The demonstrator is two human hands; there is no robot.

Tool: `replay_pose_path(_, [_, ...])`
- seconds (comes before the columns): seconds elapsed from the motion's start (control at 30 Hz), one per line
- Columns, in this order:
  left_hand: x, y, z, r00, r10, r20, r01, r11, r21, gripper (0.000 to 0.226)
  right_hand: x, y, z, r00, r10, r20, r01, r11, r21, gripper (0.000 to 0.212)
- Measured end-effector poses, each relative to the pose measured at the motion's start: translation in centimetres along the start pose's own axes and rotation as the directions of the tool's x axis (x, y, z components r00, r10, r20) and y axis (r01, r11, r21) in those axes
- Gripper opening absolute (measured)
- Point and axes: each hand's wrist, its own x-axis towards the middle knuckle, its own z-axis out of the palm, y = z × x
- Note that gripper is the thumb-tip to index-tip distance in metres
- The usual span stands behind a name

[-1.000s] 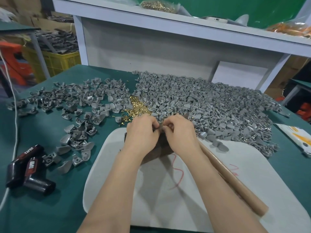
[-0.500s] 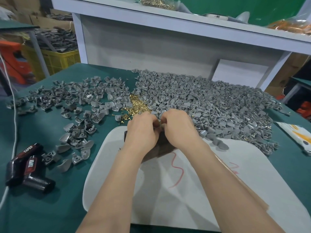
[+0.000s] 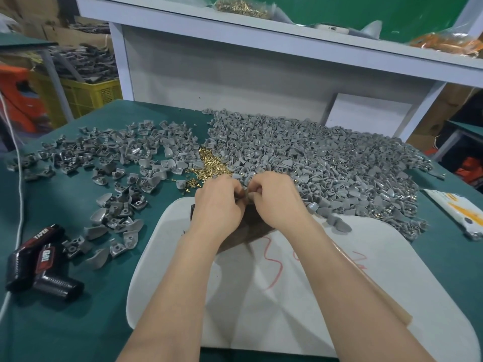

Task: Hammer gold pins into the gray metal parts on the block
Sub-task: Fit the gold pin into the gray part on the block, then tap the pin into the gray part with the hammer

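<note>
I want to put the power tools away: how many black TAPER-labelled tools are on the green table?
2. Both lie together at the table's near left corner: one TAPER tool on the outside, the other TAPER tool beside it, touching. None shows elsewhere, though the gray parts piles could hide things.

Two black tools (image 3: pixel 39 265) lie left of a white mat (image 3: pixel 300 296) on green table (image 3: pixel 65 322).

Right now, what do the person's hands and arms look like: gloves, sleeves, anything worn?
Both the left hand and the right hand are bare, without gloves. The forearms are uncovered as far as the picture shows, with no sleeves in view. No watch, bracelet or ring is visible.
</note>
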Motion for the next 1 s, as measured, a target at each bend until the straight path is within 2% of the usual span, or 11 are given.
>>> replay_pose_path(0.2, [0.0, -0.1, 0.0, 1.0, -0.009, 0.001, 0.009, 0.999, -0.039, 0.005, -0.1, 0.8, 1.1, 0.997, 0.027, -0.071, -0.017, 0.991, 0.131, 0.011])
replay_pose_path(0.4, [-0.1, 0.0, -0.1, 1.0, -0.008, 0.007, 0.008, 0.998, -0.066, 0.006, -0.2, 1.2, 1.9, 0.991, 0.028, -0.133, -0.003, 0.983, 0.185, 0.01])
replay_pose_path(0.7, [0.0, 0.0, -0.1, 1.0, -0.016, 0.009, 0.017, 0.997, -0.073, 0.007, 0.1, 1.1, 1.6, 0.996, 0.021, -0.083, -0.009, 0.99, 0.143, 0.012])
replay_pose_path(0.77, [-0.1, 0.0, 0.0, 1.0, -0.021, 0.009, 0.022, 0.996, -0.084, 0.006, 0.2, 1.5, 1.3, 0.997, 0.021, -0.069, -0.007, 0.981, 0.196, 0.015])
replay_pose_path(0.87, [-0.1, 0.0, 0.0, 1.0, -0.029, 0.008, 0.03, 0.995, -0.096, 0.012, -0.4, 3.4, 0.4, 0.981, 0.156, -0.118, -0.11, 0.94, 0.323, 0.022])
replay_pose_path(0.93, [-0.2, 0.0, 0.0, 0.999, -0.031, 0.01, 0.032, 0.995, -0.097, 0.014, -1.1, 5.3, -0.1, 0.958, 0.264, -0.112, -0.235, 0.947, 0.22, 0.024])
replay_pose_path(1.0, [-0.2, 0.1, 0.0, 0.999, -0.035, 0.014, 0.036, 0.995, -0.096, 0.013, -1.7, 6.4, 0.0, 0.934, 0.356, 0.029, -0.357, 0.934, 0.037, 0.037])
